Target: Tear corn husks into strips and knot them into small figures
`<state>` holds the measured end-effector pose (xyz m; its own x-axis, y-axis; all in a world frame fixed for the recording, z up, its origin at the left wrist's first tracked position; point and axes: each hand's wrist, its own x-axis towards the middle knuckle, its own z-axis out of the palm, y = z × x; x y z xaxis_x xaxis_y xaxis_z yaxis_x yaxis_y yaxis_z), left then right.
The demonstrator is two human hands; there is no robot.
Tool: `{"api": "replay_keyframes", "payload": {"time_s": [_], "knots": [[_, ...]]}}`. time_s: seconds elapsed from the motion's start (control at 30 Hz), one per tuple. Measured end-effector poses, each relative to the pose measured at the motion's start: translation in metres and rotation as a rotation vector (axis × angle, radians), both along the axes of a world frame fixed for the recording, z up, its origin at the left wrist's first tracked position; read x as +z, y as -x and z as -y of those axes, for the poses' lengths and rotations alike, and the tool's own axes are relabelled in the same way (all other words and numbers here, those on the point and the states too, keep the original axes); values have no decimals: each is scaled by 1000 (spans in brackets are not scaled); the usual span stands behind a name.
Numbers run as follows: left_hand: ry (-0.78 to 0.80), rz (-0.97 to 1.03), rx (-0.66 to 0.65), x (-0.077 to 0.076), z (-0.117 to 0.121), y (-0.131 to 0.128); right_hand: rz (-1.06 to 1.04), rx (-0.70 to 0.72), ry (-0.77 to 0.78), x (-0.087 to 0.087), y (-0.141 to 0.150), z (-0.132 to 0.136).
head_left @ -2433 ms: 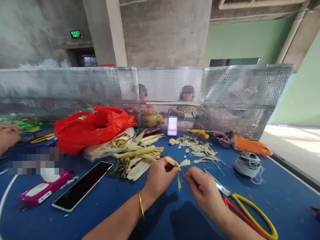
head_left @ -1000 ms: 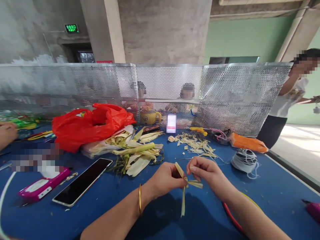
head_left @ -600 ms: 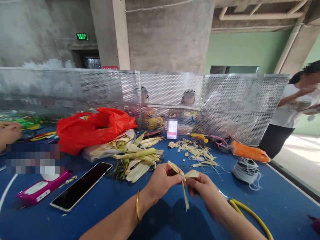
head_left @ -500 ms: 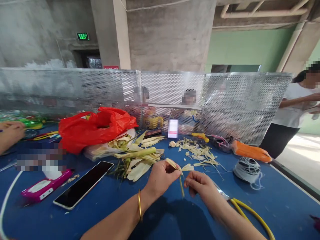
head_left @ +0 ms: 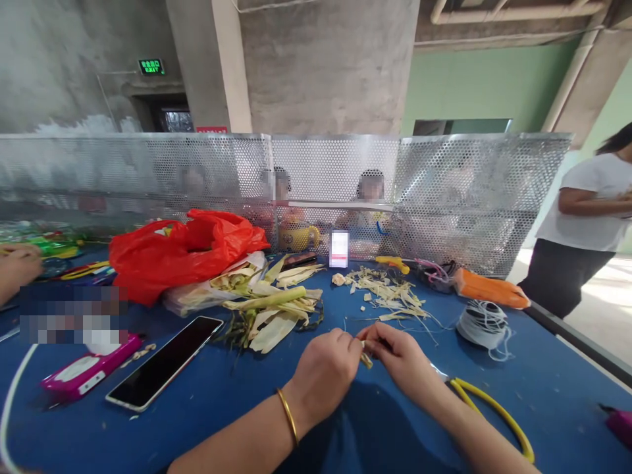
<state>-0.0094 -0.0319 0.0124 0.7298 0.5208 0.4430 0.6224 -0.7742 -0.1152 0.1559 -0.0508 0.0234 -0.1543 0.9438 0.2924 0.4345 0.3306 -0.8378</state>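
Observation:
My left hand (head_left: 326, 372) is closed, knuckles up, with its fingertips pinching a small strip of dried corn husk (head_left: 366, 359). Fingers of my right hand (head_left: 397, 350) pinch the same strip from the other side, so the two hands almost touch. Much of the strip is hidden by the fingers. Beyond my left hand lies a pile of corn husks (head_left: 276, 313). Shredded husk scraps (head_left: 390, 293) are scattered farther off. Scissors with yellow handles (head_left: 516, 421) lie partly under my right forearm.
A black-screened phone (head_left: 165, 362) and a magenta device (head_left: 91, 372) lie at left, near a red plastic bag (head_left: 182, 257). At right are a spool of pale cord (head_left: 484, 328) and an orange bundle (head_left: 491, 288). A perforated metal screen (head_left: 336, 164) closes the back. Another person's hand (head_left: 20, 270) is far left.
My left hand has turned knuckles up and my right hand has come in to the strip. The husk that hung down below the left fingers is now bunched between both hands.

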Motion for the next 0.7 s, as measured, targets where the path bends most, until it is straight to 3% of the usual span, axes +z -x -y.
{"api": "replay_keyframes", "payload": {"time_s": [0.07,0.13,0.33,0.43,0.53,0.7], "knots": [[-35,-118,-22,-2,8,-4,10,19,99,-7,-2,-5],[37,-139,-41,-5,11,-6,51,41,174,-14,-5,-8],[623,82,-74,0,-9,5,135,114,286,-25,-13,-14],[799,171,-54,4,-20,10,160,141,300,-25,-16,-14],[816,101,-26,4,-25,12,170,170,325,-25,-18,-15],[624,-6,82,2,-30,17,180,195,344,-24,-16,-14]]}}
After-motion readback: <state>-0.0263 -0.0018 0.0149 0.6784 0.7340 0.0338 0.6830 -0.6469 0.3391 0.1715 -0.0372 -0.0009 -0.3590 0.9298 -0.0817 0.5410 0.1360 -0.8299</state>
